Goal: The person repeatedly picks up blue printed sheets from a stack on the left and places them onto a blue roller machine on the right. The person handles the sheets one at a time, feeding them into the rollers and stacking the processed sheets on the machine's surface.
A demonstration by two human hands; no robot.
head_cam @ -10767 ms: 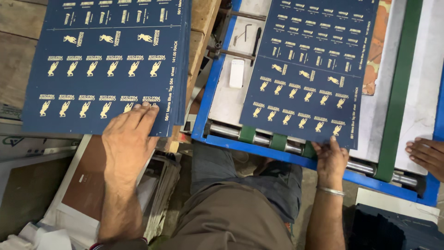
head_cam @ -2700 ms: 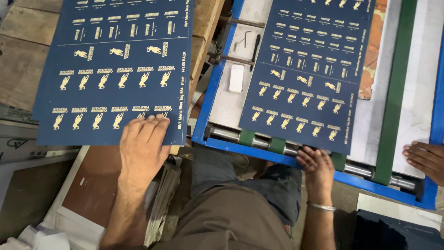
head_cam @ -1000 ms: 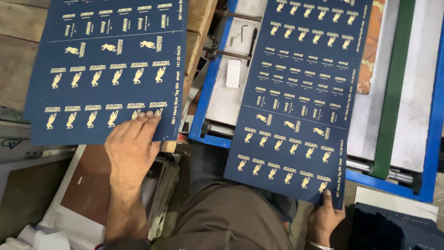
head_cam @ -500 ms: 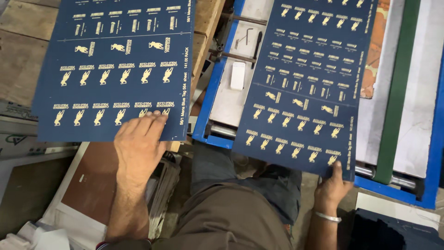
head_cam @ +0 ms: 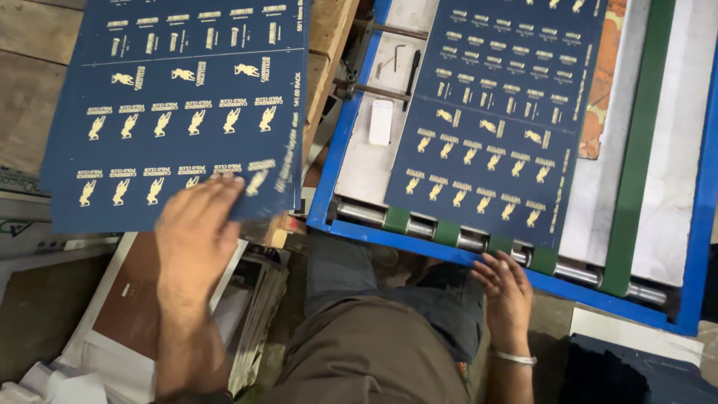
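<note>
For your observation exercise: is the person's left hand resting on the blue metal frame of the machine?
No, the left hand lies flat on a dark blue printed sheet, apart from the blue frame.

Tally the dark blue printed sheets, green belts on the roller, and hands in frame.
Dark blue printed sheets: 2, left sheet and right sheet
Green belts: 5
Hands: 2, left hand and right hand
Total: 9

Soft, even indoor light falls from above; dim shadow pools toward six o'clock. The left hand [head_cam: 196, 228] shows slight motion blur; elsewhere focus is sharp.
</note>
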